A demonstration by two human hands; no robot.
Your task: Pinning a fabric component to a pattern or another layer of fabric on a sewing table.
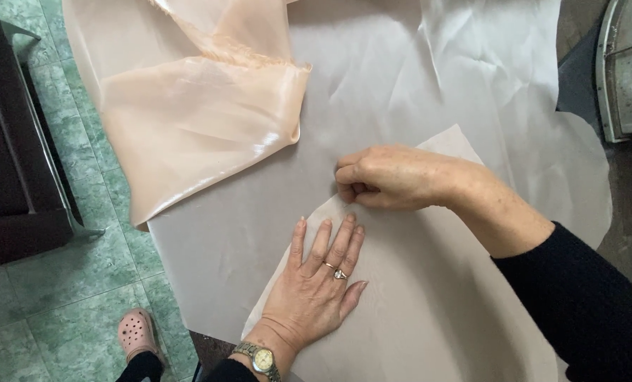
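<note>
Paper pattern piece [429,297], judged thin and easily creased, is pressed flat by the open left hand [316,283] and pinched at its edge by the closed right hand [386,177].

A home sewing corner, it seems. Fabric lengths [188,120] cover a table [217,240] above green floor tiles [68,297]. A dark sofa [12,141] stands alongside

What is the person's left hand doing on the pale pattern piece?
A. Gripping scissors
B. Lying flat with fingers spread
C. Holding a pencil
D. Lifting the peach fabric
B: the left hand lies palm down on the pale pattern piece, fingers spread and holding no tool, apart from the peach fabric.
</note>
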